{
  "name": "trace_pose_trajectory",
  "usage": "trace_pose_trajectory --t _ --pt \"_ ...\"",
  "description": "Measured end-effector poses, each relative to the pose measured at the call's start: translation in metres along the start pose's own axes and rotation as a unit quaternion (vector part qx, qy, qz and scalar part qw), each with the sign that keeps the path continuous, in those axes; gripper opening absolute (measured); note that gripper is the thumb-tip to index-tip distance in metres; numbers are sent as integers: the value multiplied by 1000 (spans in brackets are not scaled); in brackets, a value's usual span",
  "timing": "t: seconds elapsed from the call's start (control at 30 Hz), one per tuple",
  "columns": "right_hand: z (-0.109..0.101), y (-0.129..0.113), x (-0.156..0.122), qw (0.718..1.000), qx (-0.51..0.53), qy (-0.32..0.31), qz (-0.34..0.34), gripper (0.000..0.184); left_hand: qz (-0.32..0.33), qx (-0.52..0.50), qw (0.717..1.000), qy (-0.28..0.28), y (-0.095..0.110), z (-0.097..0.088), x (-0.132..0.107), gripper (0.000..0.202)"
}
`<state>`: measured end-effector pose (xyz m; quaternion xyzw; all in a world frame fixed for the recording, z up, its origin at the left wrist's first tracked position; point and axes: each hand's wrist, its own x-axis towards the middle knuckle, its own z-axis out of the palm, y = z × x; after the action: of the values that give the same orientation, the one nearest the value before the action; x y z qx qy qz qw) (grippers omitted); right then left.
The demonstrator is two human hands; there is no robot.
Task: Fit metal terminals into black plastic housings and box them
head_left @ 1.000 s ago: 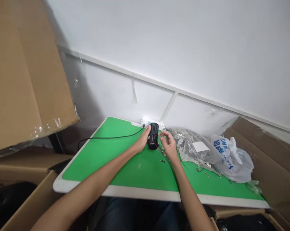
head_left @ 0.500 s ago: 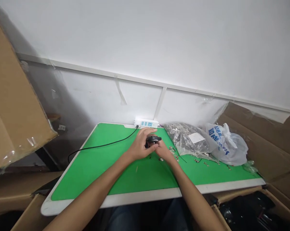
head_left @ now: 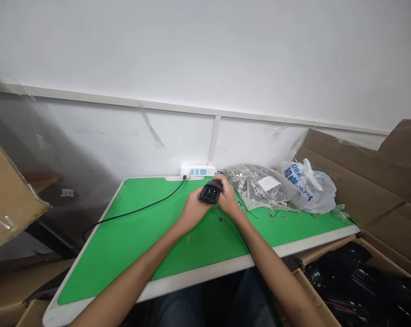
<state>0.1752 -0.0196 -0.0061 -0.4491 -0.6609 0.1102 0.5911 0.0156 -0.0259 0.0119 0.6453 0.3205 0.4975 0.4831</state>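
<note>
Above the green table mat, both hands grip a black plastic part (head_left: 210, 192) whose open end, with a divided hollow like a battery compartment, faces me. My left hand (head_left: 193, 206) is wrapped round its left side. On the right side, my right hand (head_left: 227, 195) closes round it, its fingers at the top and far side. The rest of the part is hidden behind its open end and the hands. A small metal contact piece (head_left: 222, 220) lies on the mat just below the hands.
A white power strip (head_left: 197, 171) with a black cable (head_left: 137, 212) sits at the wall. To the right lie a clear bag of small metal parts (head_left: 251, 181), a tied white bag (head_left: 316, 188) and scattered metal pieces. A cardboard box (head_left: 355, 277) below right holds glossy black parts.
The black part has turned, so its hollow end now faces me instead of its rounded edge. Both hands have shifted their grip around it. The camera view has swung slightly right.
</note>
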Motion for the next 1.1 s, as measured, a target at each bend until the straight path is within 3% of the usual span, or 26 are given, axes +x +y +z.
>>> trace_pose_trajectory --t 0.13,0.2,0.3,0.4,0.5,0.57,0.8,0.93,1.1 --pt "-7 -1 4 996 32 -79 38 35 -72 -151 986 -26 0 3 8 43" --pt "-16 -2 6 989 63 -122 49 34 -91 -183 979 -20 0 2 9 45" --pt "-28 -3 8 973 150 -164 56 49 -95 -184 978 5 2 -3 10 42" --pt "-28 -6 6 968 219 -115 40 56 -69 -129 989 -15 4 -3 8 29" --pt "-18 -10 2 979 198 -25 37 58 -56 -83 992 -83 3 4 3 23" --pt "-12 -14 -1 984 173 0 42 65 -58 -76 989 -112 1 10 -2 24" --pt "-13 -16 -4 969 220 -103 53 87 -105 -96 978 -152 5 13 -9 27" --pt "-13 -14 -3 979 183 -58 74 90 -116 -120 977 -136 3 14 -10 31" --pt "-12 -15 -4 984 170 -22 47 81 -125 -133 977 -108 2 18 -11 34"
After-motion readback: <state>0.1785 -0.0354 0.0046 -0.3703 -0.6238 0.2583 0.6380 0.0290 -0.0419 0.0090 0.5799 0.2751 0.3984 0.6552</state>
